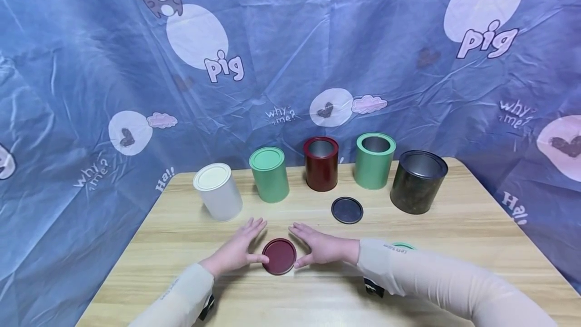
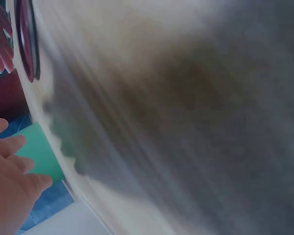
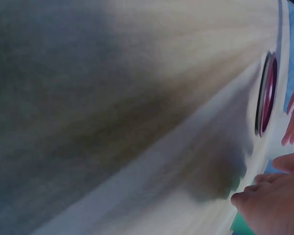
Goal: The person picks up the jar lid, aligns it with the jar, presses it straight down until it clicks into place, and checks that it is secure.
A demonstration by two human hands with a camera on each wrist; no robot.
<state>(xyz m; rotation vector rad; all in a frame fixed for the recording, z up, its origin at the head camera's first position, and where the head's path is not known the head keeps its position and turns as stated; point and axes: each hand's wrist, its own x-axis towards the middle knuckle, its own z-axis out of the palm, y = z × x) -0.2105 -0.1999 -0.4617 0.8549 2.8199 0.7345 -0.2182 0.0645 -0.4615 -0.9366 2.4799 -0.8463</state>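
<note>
A round dark-red lid lies flat on the wooden table, between the two hands. My left hand is at its left side, fingers spread and thumb tip overlapping the lid's edge in the head view. Opposite it, my right hand hovers with fingers extended and thumb close to the lid's right rim. Neither hand grips anything. Both wrist views show the lid edge-on: the dark-red lid in the left one, and the same lid in the right one.
Along the back stand a white can and a green can, both lidded, then an open dark-red can, an open green can and an open black can. A black lid lies before them. My right sleeve partly covers a green lid.
</note>
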